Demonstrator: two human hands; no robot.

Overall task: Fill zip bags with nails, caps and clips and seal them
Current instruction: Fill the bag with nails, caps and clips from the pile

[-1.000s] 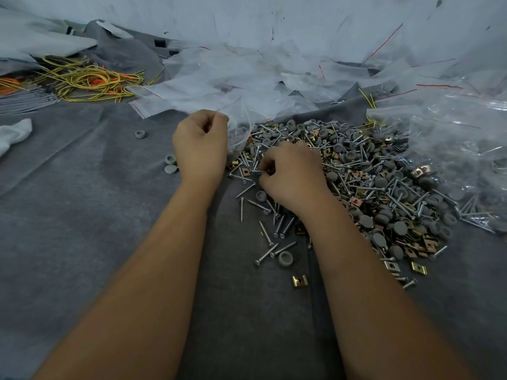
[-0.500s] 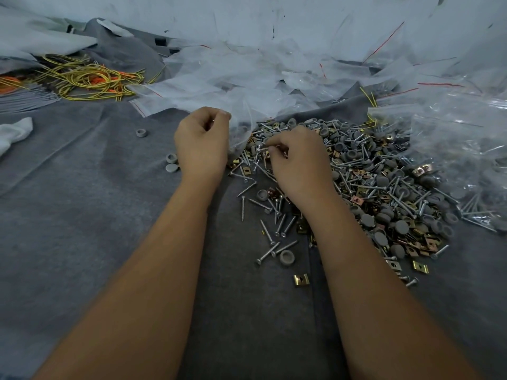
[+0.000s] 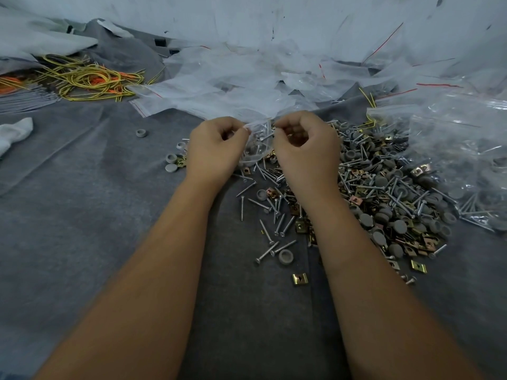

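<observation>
A small clear zip bag (image 3: pixel 258 145) with a few screws and grey caps inside hangs between my two hands. My left hand (image 3: pixel 215 148) pinches its top edge on the left, and my right hand (image 3: pixel 306 145) pinches the same edge on the right. Below and to the right lies a big loose pile (image 3: pixel 384 193) of silver nails, grey round caps and brass clips on the grey felt. Loose nails (image 3: pixel 277 229) and one clip (image 3: pixel 299 278) lie scattered nearer to me.
A heap of empty zip bags (image 3: pixel 233 83) lies behind my hands. Filled clear bags (image 3: pixel 461 149) sit at the right. Yellow and orange wires (image 3: pixel 87 80) lie far left, with a white cloth (image 3: pixel 15 133) at the left edge. Stray caps (image 3: pixel 171 163) lie left of my left hand.
My right hand left the pile, moved up and left to the bag's mouth, and now pinches its top edge. The left hand stayed on the bag.
</observation>
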